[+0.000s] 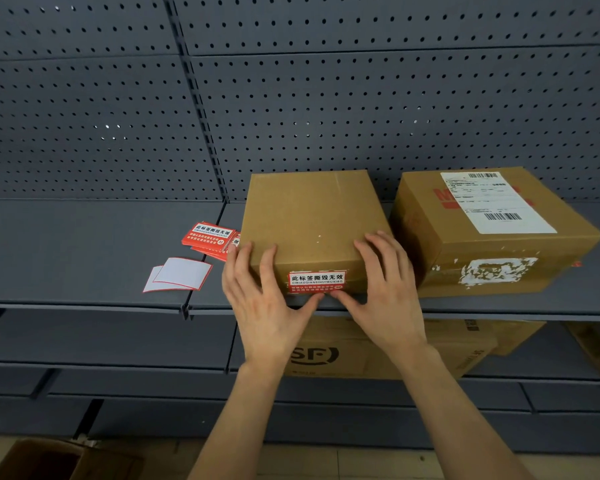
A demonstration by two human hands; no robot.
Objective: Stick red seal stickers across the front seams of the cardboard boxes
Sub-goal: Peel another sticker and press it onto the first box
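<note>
A plain brown cardboard box stands at the front of a grey shelf. A red seal sticker with a white text band lies across its front face near the top edge. My left hand holds the box's left front corner, fingers on the lid, thumb under the sticker. My right hand grips the right front corner the same way, thumb touching the sticker's lower edge. A stack of red seal stickers lies on the shelf just left of the box.
A larger cardboard box with a white shipping label sits to the right, close to the first. Two peeled white backing papers lie on the shelf at left. More boxes stand on the lower shelf. An open carton is on the floor.
</note>
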